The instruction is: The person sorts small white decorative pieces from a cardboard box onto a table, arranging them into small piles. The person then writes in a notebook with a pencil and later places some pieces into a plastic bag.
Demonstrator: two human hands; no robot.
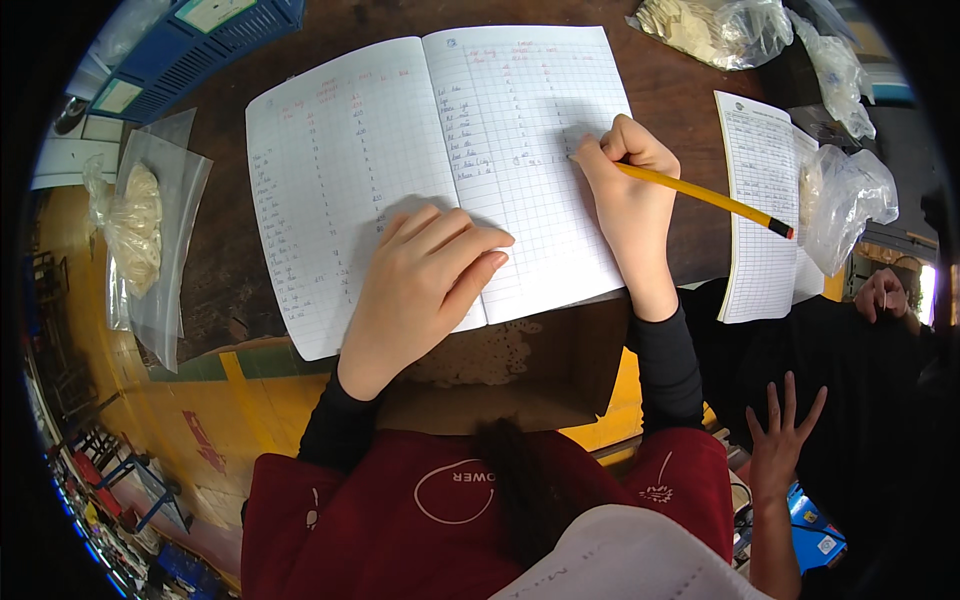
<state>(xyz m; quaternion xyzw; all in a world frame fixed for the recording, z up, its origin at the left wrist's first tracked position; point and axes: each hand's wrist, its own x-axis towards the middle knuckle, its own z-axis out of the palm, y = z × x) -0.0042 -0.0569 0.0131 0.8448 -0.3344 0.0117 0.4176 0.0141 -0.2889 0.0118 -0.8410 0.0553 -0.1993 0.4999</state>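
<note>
An open squared notebook (530,230) lies on a dark wooden table, its two pages covered with handwritten columns. My right hand (635,190) grips a yellow pencil (710,196) with a black and red end, its tip on the right page near the written rows. Across the lower middle of the notebook rests my left hand (430,280), flat with the fingers stretched out over the left page and the fold. It holds nothing.
A cardboard box (590,370) with small pale pieces sits below the table edge. Bags of pale pieces lie at left (140,230) and far right (690,30). A blue crate (190,60) stands far left. Beside a second written notebook (755,210), another person's hand (785,430) is spread.
</note>
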